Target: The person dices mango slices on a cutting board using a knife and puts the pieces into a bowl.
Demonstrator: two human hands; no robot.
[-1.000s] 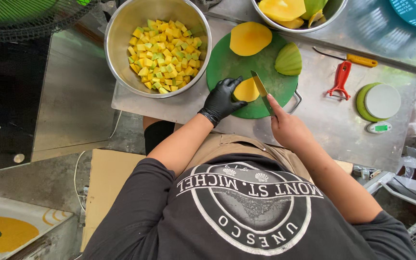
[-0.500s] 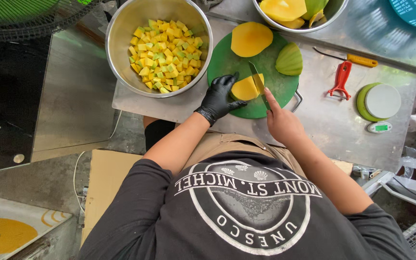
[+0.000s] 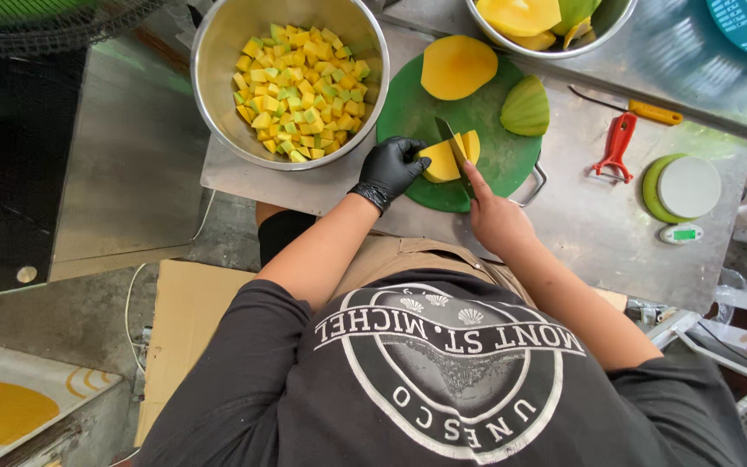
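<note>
Slicing is the step in hand: a knife stands with its blade set into a yellow mango piece that lies on the near part of a round green cutting board, on the steel table. The right hand, bare, is closed around the knife's handle, its forefinger stretched along the back of the blade; the handle itself is hidden inside the grip. The left hand, in a black glove, is curled on the left side of the mango piece, fingertips touching the fruit and holding it down just beside the blade.

By my reading, the cut runs across the piece and part of it lies already on the far side of the blade. Finishing the stroke calls for a steady press downward while the gloved fingertips stay tucked clear of the edge, since they sit very close to it.

Farther back on the board lie 1 whole mango half, cut face up, and 1 greenish wedge. A steel bowl of diced mango stands to the left of the board, touching or nearly touching it. A red peeler and a yellow-handled knife lie to the right, well apart from the hands.
</note>
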